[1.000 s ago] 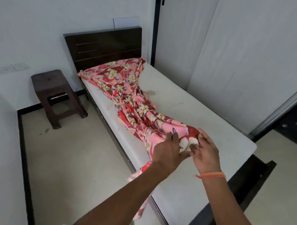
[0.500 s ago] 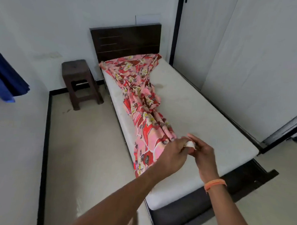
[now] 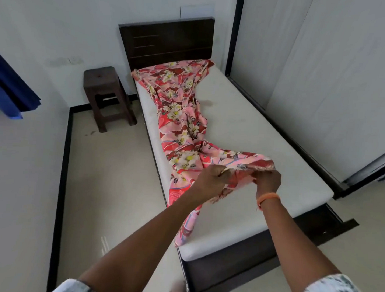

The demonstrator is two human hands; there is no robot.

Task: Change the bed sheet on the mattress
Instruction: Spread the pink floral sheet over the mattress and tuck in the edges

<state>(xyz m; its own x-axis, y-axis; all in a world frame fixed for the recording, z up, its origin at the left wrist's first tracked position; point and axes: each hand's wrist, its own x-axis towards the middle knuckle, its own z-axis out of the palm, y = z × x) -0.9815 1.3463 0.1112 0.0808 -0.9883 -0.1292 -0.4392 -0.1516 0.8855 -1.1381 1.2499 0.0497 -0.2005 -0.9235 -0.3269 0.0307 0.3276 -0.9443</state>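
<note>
A floral sheet (image 3: 181, 121) is being gripped by its edge in both clenched hands, left (image 3: 212, 179) and right (image 3: 267, 179), above the mattress's (image 3: 253, 135) foot end.

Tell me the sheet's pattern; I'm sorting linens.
Pink-and-red floral cotton bed sheet with white and yellow blossoms, clearest in the head view.

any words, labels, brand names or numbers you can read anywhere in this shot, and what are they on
None: no readable text shows in this view.
The bed sheet carries only a floral print, no lettering.
The headboard, stool and wardrobe doors are plain.
The pale plate on the wall is too small and blurred to tell whether it bears any marking.
</note>
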